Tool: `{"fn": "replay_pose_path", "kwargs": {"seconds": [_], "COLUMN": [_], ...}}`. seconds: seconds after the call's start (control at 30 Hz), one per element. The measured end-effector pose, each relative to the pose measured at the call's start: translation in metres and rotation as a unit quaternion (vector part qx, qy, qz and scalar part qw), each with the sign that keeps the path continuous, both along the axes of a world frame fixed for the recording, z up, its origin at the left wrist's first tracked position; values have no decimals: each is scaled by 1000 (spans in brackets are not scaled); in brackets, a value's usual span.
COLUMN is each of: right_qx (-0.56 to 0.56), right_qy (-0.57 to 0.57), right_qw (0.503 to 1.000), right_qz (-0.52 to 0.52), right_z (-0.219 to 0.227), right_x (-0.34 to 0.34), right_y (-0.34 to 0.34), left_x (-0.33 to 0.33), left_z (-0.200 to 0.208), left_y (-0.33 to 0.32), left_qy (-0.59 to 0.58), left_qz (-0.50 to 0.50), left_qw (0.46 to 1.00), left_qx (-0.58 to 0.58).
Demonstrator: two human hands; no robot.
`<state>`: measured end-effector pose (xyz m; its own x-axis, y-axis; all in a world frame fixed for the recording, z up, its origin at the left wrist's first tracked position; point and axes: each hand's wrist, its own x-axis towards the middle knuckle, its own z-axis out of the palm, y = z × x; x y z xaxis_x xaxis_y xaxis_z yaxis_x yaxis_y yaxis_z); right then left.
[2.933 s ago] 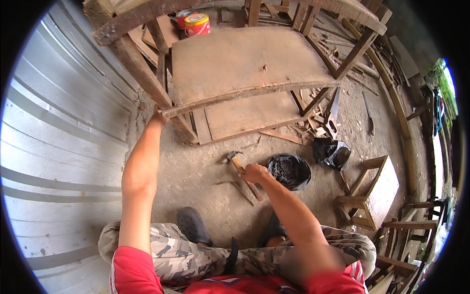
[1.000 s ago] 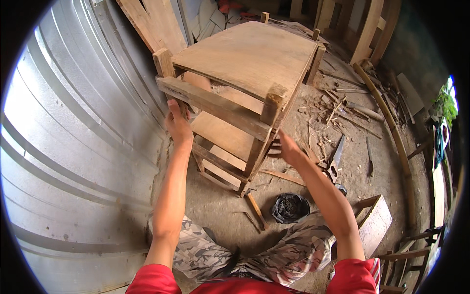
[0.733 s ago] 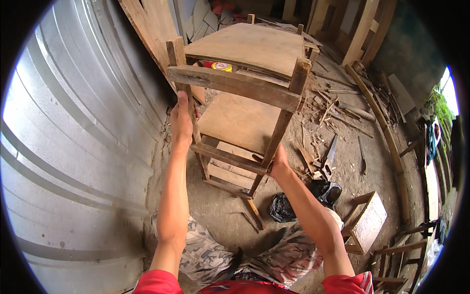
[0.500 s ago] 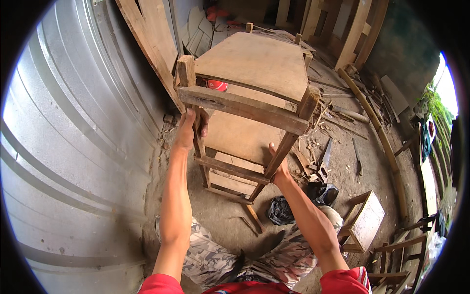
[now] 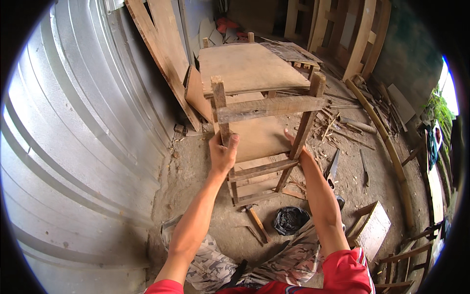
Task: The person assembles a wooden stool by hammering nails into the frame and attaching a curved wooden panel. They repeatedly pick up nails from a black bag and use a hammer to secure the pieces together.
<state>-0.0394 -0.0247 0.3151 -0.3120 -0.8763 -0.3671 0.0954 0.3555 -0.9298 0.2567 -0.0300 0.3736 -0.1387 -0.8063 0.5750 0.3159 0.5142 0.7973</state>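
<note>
A wooden shelf rack (image 5: 269,109) stands on the floor before me, built of rough posts and crossrails. A plywood panel (image 5: 247,66) forms its top tier, and a lower plywood shelf (image 5: 259,134) lies between my hands. My left hand (image 5: 223,153) is wrapped round the near left post, thumb toward me. On the near right post, my right hand (image 5: 298,145) grips from the outer side; its thumb shows inside and the other fingers are mostly hidden. Below the rack a hammer (image 5: 256,221) lies by a black plastic bag (image 5: 291,220).
Corrugated metal sheeting (image 5: 73,157) walls the left, with boards (image 5: 164,54) leaning farther back. To the right lie a handsaw (image 5: 333,169), a long blade (image 5: 365,169), wood scraps and a long pole (image 5: 384,142). A small wooden stool (image 5: 376,229) lies tipped near my right knee.
The rack has turned and shifted, its near posts more upright in view. My left hand's thumb now lies across the near side of its post. The hammer's head has come into sight.
</note>
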Motion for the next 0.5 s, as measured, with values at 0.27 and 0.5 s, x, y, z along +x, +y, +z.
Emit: {"fn": "replay_pose_path", "kwargs": {"seconds": [0.27,0.5], "right_qx": [-69,-284], "right_qy": [-94,57], "right_qw": [986,907], "right_qz": [-115,-306], "right_z": [-35,17], "right_x": [-118,-64], "right_y": [26,68], "left_x": [-95,-125], "left_z": [-4,7], "left_y": [39,53], "left_qy": [23,-11], "left_qz": [-5,-29], "left_qw": [997,998], "left_qx": [73,57]}}
